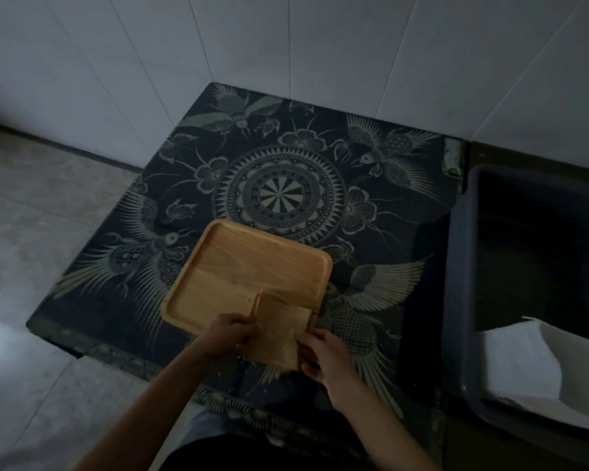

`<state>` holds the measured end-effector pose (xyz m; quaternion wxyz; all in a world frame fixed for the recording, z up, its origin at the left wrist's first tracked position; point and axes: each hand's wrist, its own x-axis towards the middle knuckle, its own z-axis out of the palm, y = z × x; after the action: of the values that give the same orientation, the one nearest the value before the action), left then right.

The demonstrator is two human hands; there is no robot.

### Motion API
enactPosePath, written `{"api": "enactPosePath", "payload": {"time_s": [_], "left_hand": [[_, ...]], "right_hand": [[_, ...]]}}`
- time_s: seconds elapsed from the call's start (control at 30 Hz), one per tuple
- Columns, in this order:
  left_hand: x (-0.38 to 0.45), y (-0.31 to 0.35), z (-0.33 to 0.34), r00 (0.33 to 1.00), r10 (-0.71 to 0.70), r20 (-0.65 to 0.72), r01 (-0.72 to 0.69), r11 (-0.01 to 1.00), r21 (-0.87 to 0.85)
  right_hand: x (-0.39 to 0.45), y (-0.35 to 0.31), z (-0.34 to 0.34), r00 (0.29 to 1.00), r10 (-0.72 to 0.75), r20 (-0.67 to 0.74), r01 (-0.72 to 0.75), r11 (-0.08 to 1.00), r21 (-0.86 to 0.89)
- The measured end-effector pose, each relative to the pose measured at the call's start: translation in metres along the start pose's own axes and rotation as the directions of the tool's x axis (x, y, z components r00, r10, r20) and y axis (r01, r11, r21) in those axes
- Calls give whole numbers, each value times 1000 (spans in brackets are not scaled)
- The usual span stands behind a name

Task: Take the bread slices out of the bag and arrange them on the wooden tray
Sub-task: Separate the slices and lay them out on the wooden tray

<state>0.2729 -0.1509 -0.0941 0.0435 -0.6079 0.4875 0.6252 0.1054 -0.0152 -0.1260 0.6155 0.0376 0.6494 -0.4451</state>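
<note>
Tiled corner, dim; patterned cloth (286, 198) under wooden tray (238, 273); both hands' fingers (242, 322) apparently grasping bread (276, 331)

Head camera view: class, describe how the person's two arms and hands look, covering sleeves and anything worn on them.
Both forearms enter from the bottom edge and are bare up to the frame border, with no sleeves showing. The left hand and right hand wear no gloves. No watch, bracelet or ring can be made out, though the light is dim. The fingers are uncovered too.

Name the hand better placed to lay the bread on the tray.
Left, probably. The left hand grips the bread on the wooden tray side; the right hand holds the outer edge.
</note>
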Motion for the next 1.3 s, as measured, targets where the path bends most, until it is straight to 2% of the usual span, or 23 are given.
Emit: {"api": "enactPosePath", "payload": {"time_s": [0.23, 0.43, 0.73, 0.83, 0.93, 1.03, 1.3], "left_hand": [[-7, 6, -17, 994, 86, 70, -73, 983, -168], [0, 14, -57, 978, 177, 107, -158, 973, -169], [22, 19, -140, 960, 231, 155, -207, 965, -158], [32, 18, -165, 960, 236, 153, -222, 969, -106], [46, 15, -187, 959, 256, 118, -261, 965, 28], [62, 10, -204, 955, 262, 142, -277, 956, 97], [96, -11, -210, 944, 285, 163, -323, 897, 303]], "right_hand": [[0, -5, 4, 999, -26, 19, 26, 1000, -7], [-3, -14, 33, 998, -63, 31, 61, 997, 46], [0, -24, 115, 989, -142, -42, 142, 990, -6], [4, -24, 144, 981, -168, -99, 158, 982, -101], [10, -21, 171, 973, -187, -137, 169, 977, -133], [16, -17, 193, 959, -219, -179, 190, 968, -164], [43, -1, 215, 933, -228, -278, 145, 945, -292]]}}
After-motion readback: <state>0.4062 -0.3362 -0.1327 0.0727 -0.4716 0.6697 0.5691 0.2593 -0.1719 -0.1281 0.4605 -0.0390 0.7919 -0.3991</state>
